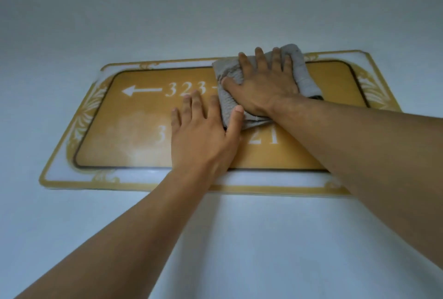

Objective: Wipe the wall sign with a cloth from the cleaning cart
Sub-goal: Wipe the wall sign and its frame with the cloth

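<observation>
The wall sign [134,119] is a gold panel with a white arrow and white room numbers, set in a clear frame with gold ornaments. A whitish smear shows on its lower left part. My right hand [266,87] lies flat on a folded grey cloth [302,71] and presses it against the sign's upper middle. My left hand [203,131] rests flat on the sign just left of the cloth, fingers spread, its thumb touching the cloth's lower edge. Both hands hide part of the numbers.
A plain pale grey-white wall [215,11] surrounds the sign on all sides. Nothing else is in view; the cleaning cart is out of frame.
</observation>
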### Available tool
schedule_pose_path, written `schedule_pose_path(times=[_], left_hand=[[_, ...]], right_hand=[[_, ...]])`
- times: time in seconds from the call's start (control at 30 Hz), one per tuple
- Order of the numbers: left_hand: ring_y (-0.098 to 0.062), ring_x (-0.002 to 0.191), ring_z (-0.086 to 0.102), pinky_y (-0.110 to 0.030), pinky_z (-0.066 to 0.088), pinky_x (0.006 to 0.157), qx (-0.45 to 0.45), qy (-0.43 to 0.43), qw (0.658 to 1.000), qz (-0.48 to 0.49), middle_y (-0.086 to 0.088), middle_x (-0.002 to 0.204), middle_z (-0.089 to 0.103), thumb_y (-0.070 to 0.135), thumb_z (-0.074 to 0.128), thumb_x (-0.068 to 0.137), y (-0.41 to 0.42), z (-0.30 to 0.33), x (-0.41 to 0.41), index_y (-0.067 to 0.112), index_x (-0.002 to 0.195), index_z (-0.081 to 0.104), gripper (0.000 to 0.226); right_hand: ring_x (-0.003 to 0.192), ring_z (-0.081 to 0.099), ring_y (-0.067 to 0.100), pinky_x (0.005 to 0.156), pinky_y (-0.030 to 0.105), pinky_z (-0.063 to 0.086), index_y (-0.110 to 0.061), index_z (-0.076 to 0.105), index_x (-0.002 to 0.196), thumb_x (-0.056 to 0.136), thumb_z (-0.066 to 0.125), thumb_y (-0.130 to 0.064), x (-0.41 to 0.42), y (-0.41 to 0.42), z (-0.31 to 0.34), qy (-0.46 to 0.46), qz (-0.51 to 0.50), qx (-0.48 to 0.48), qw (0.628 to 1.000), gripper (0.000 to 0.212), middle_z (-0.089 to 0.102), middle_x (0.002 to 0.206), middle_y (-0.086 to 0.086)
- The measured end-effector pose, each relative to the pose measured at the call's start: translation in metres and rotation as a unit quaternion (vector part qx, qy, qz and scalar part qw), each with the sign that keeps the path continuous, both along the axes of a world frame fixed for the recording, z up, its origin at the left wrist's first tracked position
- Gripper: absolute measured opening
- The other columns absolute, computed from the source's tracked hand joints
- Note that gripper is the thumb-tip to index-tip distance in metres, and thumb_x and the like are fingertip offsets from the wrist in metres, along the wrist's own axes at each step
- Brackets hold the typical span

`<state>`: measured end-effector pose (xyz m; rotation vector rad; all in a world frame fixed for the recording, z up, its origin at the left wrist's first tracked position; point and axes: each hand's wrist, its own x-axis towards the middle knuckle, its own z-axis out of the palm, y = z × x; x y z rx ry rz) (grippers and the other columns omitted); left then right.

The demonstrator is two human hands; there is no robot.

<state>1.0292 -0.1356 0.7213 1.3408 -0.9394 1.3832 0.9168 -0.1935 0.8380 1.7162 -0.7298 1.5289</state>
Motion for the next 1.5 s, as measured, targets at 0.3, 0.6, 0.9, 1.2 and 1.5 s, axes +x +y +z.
schedule_pose_path(times=[0.3, 0.6, 0.9, 1.2, 1.5], left_hand=[[-0.021, 0.154, 0.001, -0.045, 0.002, 0.125, 0.043, -0.012, 0.998, 0.039, -0.005, 0.168, 0.007, 0.063, 0.007, 0.095, 0.005, -0.052, 0.012, 0.014, 0.158, 0.009, 0.08], [-0.012, 0.152, -0.015, -0.043, -0.004, 0.125, 0.118, 0.006, 0.993, 0.01, 0.002, 0.167, -0.01, 0.051, 0.008, 0.095, 0.022, -0.118, 0.026, 0.019, 0.158, -0.001, 0.072], [-0.014, 0.149, -0.026, -0.048, -0.004, 0.124, 0.197, 0.007, 0.978, 0.073, 0.004, 0.165, -0.021, 0.058, 0.001, 0.097, 0.047, -0.158, 0.031, 0.02, 0.157, -0.009, 0.072], [-0.027, 0.152, 0.017, -0.049, 0.006, 0.125, 0.193, -0.052, 0.973, 0.113, -0.012, 0.163, 0.02, 0.052, 0.02, 0.096, 0.065, -0.149, 0.024, 0.007, 0.155, 0.025, 0.075], [-0.032, 0.078, 0.054, -0.048, 0.044, 0.089, 0.027, -0.192, 0.98, 0.055, -0.008, 0.085, 0.062, 0.027, 0.042, 0.088, 0.073, -0.108, 0.053, 0.008, 0.081, 0.059, 0.027]], right_hand=[[0.152, -0.004, 0.042, 0.121, 0.056, -0.009, -0.03, 0.012, 0.159, 0.084, 0.012, -0.078, 0.019, 0.008, -0.055, -0.008, -0.002, -0.009, 1.0, 0.089, 0.006, 0.168, 0.009], [0.152, -0.002, 0.042, 0.121, 0.057, -0.006, -0.027, 0.012, 0.16, 0.09, 0.011, -0.069, 0.036, 0.023, -0.134, 0.011, 0.003, -0.01, 1.0, 0.081, 0.008, 0.168, 0.009], [0.152, -0.012, 0.041, 0.121, 0.058, -0.007, -0.027, 0.004, 0.16, 0.09, 0.006, -0.067, 0.039, 0.032, -0.176, 0.049, -0.001, 0.002, 0.999, 0.081, 0.001, 0.168, 0.01], [0.151, -0.012, 0.042, 0.119, 0.06, -0.007, -0.027, 0.004, 0.16, 0.089, 0.006, -0.071, 0.039, 0.032, -0.169, 0.057, -0.02, -0.003, 0.998, 0.084, 0.001, 0.168, 0.011], [0.152, -0.014, 0.039, 0.119, 0.057, -0.009, -0.031, 0.003, 0.159, 0.086, 0.008, -0.077, 0.045, 0.034, -0.138, 0.1, 0.008, -0.043, 0.994, 0.086, -0.005, 0.169, 0.008]])
